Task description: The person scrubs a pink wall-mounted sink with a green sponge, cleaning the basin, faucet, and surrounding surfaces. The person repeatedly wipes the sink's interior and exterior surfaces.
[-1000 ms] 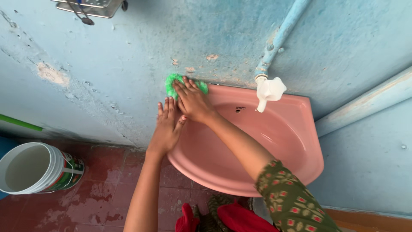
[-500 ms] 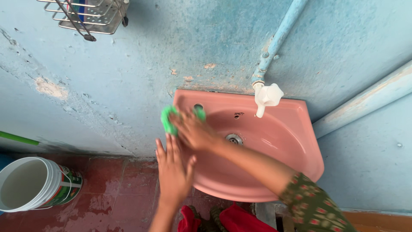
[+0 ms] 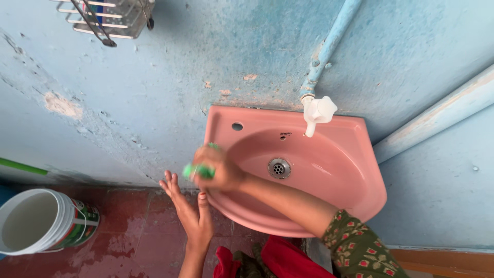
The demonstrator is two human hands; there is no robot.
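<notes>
A pink wall-mounted sink (image 3: pixel 339 170) hangs on the blue wall, with a metal drain (image 3: pixel 279 168) in its bowl. My right hand (image 3: pixel 216 167) is closed on a green scrubber (image 3: pixel 198 170) and presses it on the sink's front left rim; the hand is blurred. My left hand (image 3: pixel 188 208) is just below that rim, fingers spread, palm toward the sink's outer edge, holding nothing. A white tap (image 3: pixel 318 111) sticks out from a blue pipe (image 3: pixel 329 46) above the sink's back edge.
A white bucket (image 3: pixel 43 221) stands on the wet red tiled floor (image 3: pixel 134 231) at the lower left. A wire rack (image 3: pixel 105 18) is fixed to the wall at the top left. Red and patterned clothing (image 3: pixel 280 260) shows under the sink.
My right hand has slid the scrubber from the sink's back left corner down along the left rim to the front. My left hand has dropped off the rim to below it.
</notes>
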